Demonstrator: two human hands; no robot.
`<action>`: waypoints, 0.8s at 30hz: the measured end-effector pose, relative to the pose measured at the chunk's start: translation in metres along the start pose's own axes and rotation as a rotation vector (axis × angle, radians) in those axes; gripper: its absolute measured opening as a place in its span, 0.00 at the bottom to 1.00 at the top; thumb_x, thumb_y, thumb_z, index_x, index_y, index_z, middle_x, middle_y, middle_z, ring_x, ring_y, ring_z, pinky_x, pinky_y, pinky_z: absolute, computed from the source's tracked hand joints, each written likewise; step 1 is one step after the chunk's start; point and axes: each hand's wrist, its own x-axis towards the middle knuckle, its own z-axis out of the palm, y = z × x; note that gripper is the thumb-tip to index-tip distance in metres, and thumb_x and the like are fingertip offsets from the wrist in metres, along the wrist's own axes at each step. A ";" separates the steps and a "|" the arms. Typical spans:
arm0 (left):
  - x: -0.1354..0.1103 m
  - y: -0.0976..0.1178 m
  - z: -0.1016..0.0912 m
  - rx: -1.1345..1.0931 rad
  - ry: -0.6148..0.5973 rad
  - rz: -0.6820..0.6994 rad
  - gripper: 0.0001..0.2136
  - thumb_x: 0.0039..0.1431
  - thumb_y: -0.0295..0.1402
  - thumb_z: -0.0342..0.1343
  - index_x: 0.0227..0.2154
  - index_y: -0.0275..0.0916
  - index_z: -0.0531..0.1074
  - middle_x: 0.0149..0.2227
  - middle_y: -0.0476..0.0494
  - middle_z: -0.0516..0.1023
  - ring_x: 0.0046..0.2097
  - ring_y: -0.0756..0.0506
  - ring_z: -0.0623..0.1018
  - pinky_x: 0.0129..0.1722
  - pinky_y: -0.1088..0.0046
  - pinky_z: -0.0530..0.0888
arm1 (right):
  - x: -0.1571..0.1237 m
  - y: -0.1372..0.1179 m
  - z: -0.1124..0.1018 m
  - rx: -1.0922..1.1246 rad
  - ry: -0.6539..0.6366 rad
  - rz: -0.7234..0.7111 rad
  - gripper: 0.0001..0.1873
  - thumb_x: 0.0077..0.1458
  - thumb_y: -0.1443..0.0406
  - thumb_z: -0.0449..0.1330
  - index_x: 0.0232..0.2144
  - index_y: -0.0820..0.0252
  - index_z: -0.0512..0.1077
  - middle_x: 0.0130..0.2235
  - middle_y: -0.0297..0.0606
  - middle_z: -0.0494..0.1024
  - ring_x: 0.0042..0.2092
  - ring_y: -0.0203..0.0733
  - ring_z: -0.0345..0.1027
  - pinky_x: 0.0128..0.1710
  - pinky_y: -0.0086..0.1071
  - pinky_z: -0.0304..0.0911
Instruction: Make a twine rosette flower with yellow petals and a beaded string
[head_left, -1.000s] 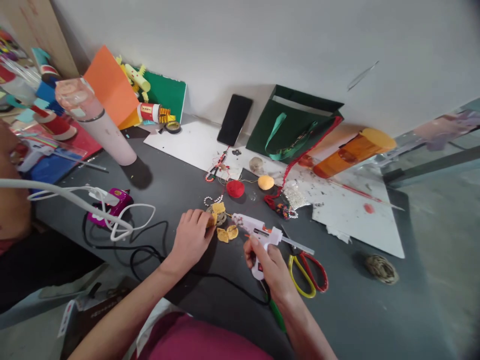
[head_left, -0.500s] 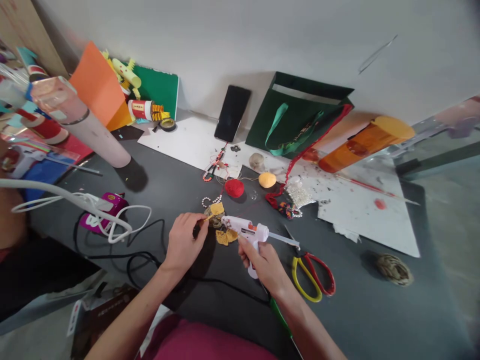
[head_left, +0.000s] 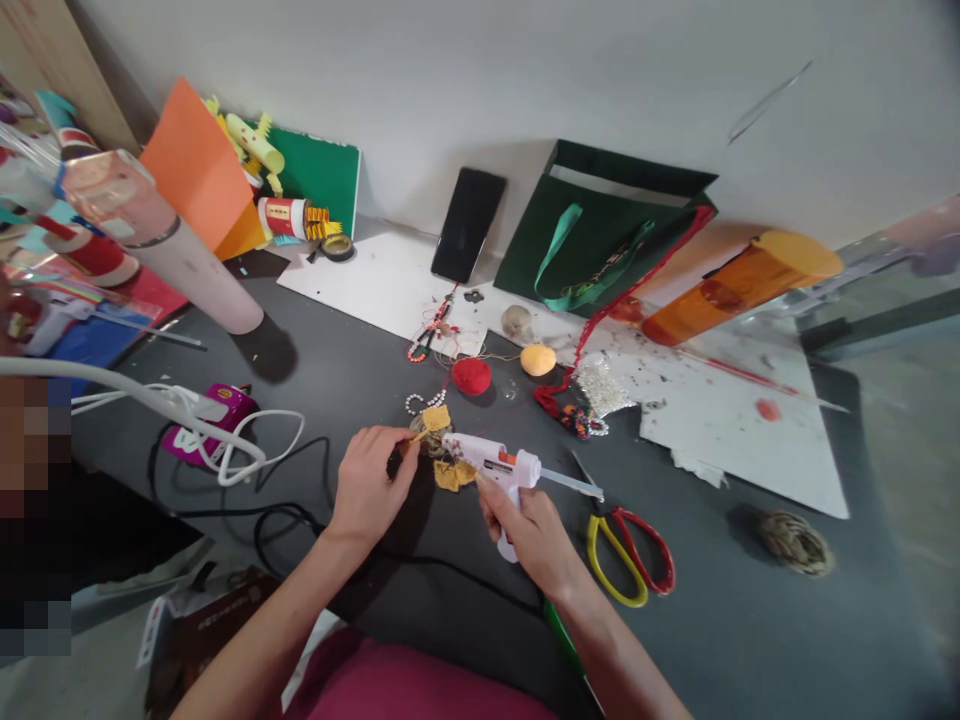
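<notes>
My right hand (head_left: 527,525) is wrapped round the handle of a white hot glue gun (head_left: 487,455), with a clear glue stick (head_left: 571,483) poking from its back. The gun's nozzle points left at a small brownish coil (head_left: 430,440) with yellow fabric pieces (head_left: 436,418) around it. Thumb and forefinger of my left hand (head_left: 375,475) pinch a narrow yellow fabric piece (head_left: 417,438) at the coil's left side. More yellow fabric squares (head_left: 448,476) lie just below the nozzle. A beaded string (head_left: 426,400) curls behind the coil.
Red-and-yellow-handled scissors (head_left: 634,555) lie right of the glue gun. Behind are a red ball (head_left: 471,376), a yellow ball (head_left: 538,359), a phone (head_left: 469,225) and a green paper bag (head_left: 600,230). A tumbler (head_left: 210,270) and purple power strip (head_left: 206,425) stand left; a twine ball (head_left: 795,543) lies right.
Both hands and the glue gun keep nearly the same places. The whole view has shifted very slightly.
</notes>
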 end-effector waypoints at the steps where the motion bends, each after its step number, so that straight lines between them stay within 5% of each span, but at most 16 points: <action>1: 0.000 0.000 0.000 0.002 -0.001 0.000 0.03 0.62 0.29 0.54 0.34 0.39 0.73 0.33 0.45 0.80 0.35 0.44 0.77 0.38 0.66 0.74 | 0.000 0.000 0.000 -0.008 -0.008 0.004 0.30 0.52 0.40 0.51 0.13 0.56 0.62 0.14 0.35 0.66 0.20 0.37 0.61 0.23 0.30 0.57; 24: -0.001 0.007 0.004 0.118 0.004 0.161 0.04 0.63 0.30 0.54 0.36 0.39 0.73 0.34 0.44 0.80 0.36 0.44 0.76 0.37 0.65 0.72 | -0.002 0.010 0.010 0.047 0.032 -0.007 0.34 0.53 0.39 0.48 0.10 0.55 0.60 0.13 0.35 0.64 0.20 0.37 0.61 0.23 0.31 0.57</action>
